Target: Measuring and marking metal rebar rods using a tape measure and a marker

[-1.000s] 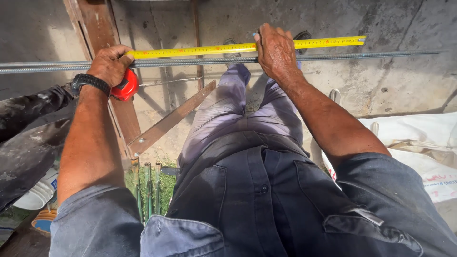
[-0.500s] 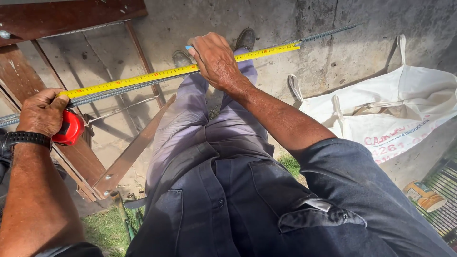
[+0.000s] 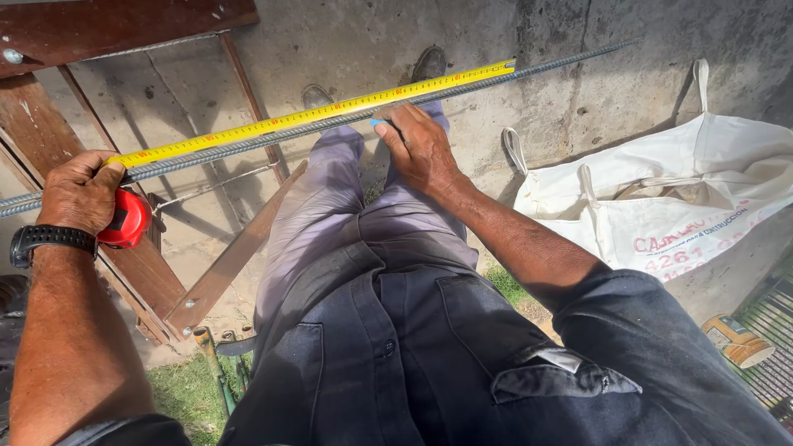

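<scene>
Already yellow tape blade (image 3: 330, 111) stretched along rebar (image 3: 512, 76). Left hand (image 3: 81, 192) clenches red tape case (image 3: 125, 219) at rebar's near end; right hand (image 3: 417, 149) pinches blue marker (image 3: 382, 123) against rebar mid-length. Mark likely pending; none visible.

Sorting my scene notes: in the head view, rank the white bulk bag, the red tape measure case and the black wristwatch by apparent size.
1. white bulk bag, largest by far.
2. red tape measure case, partly hidden by the left hand.
3. black wristwatch, smallest, though close to the case, so unsure.

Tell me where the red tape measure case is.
In the head view, far left: the red case sits in the left hand, just below the rebar.
</scene>
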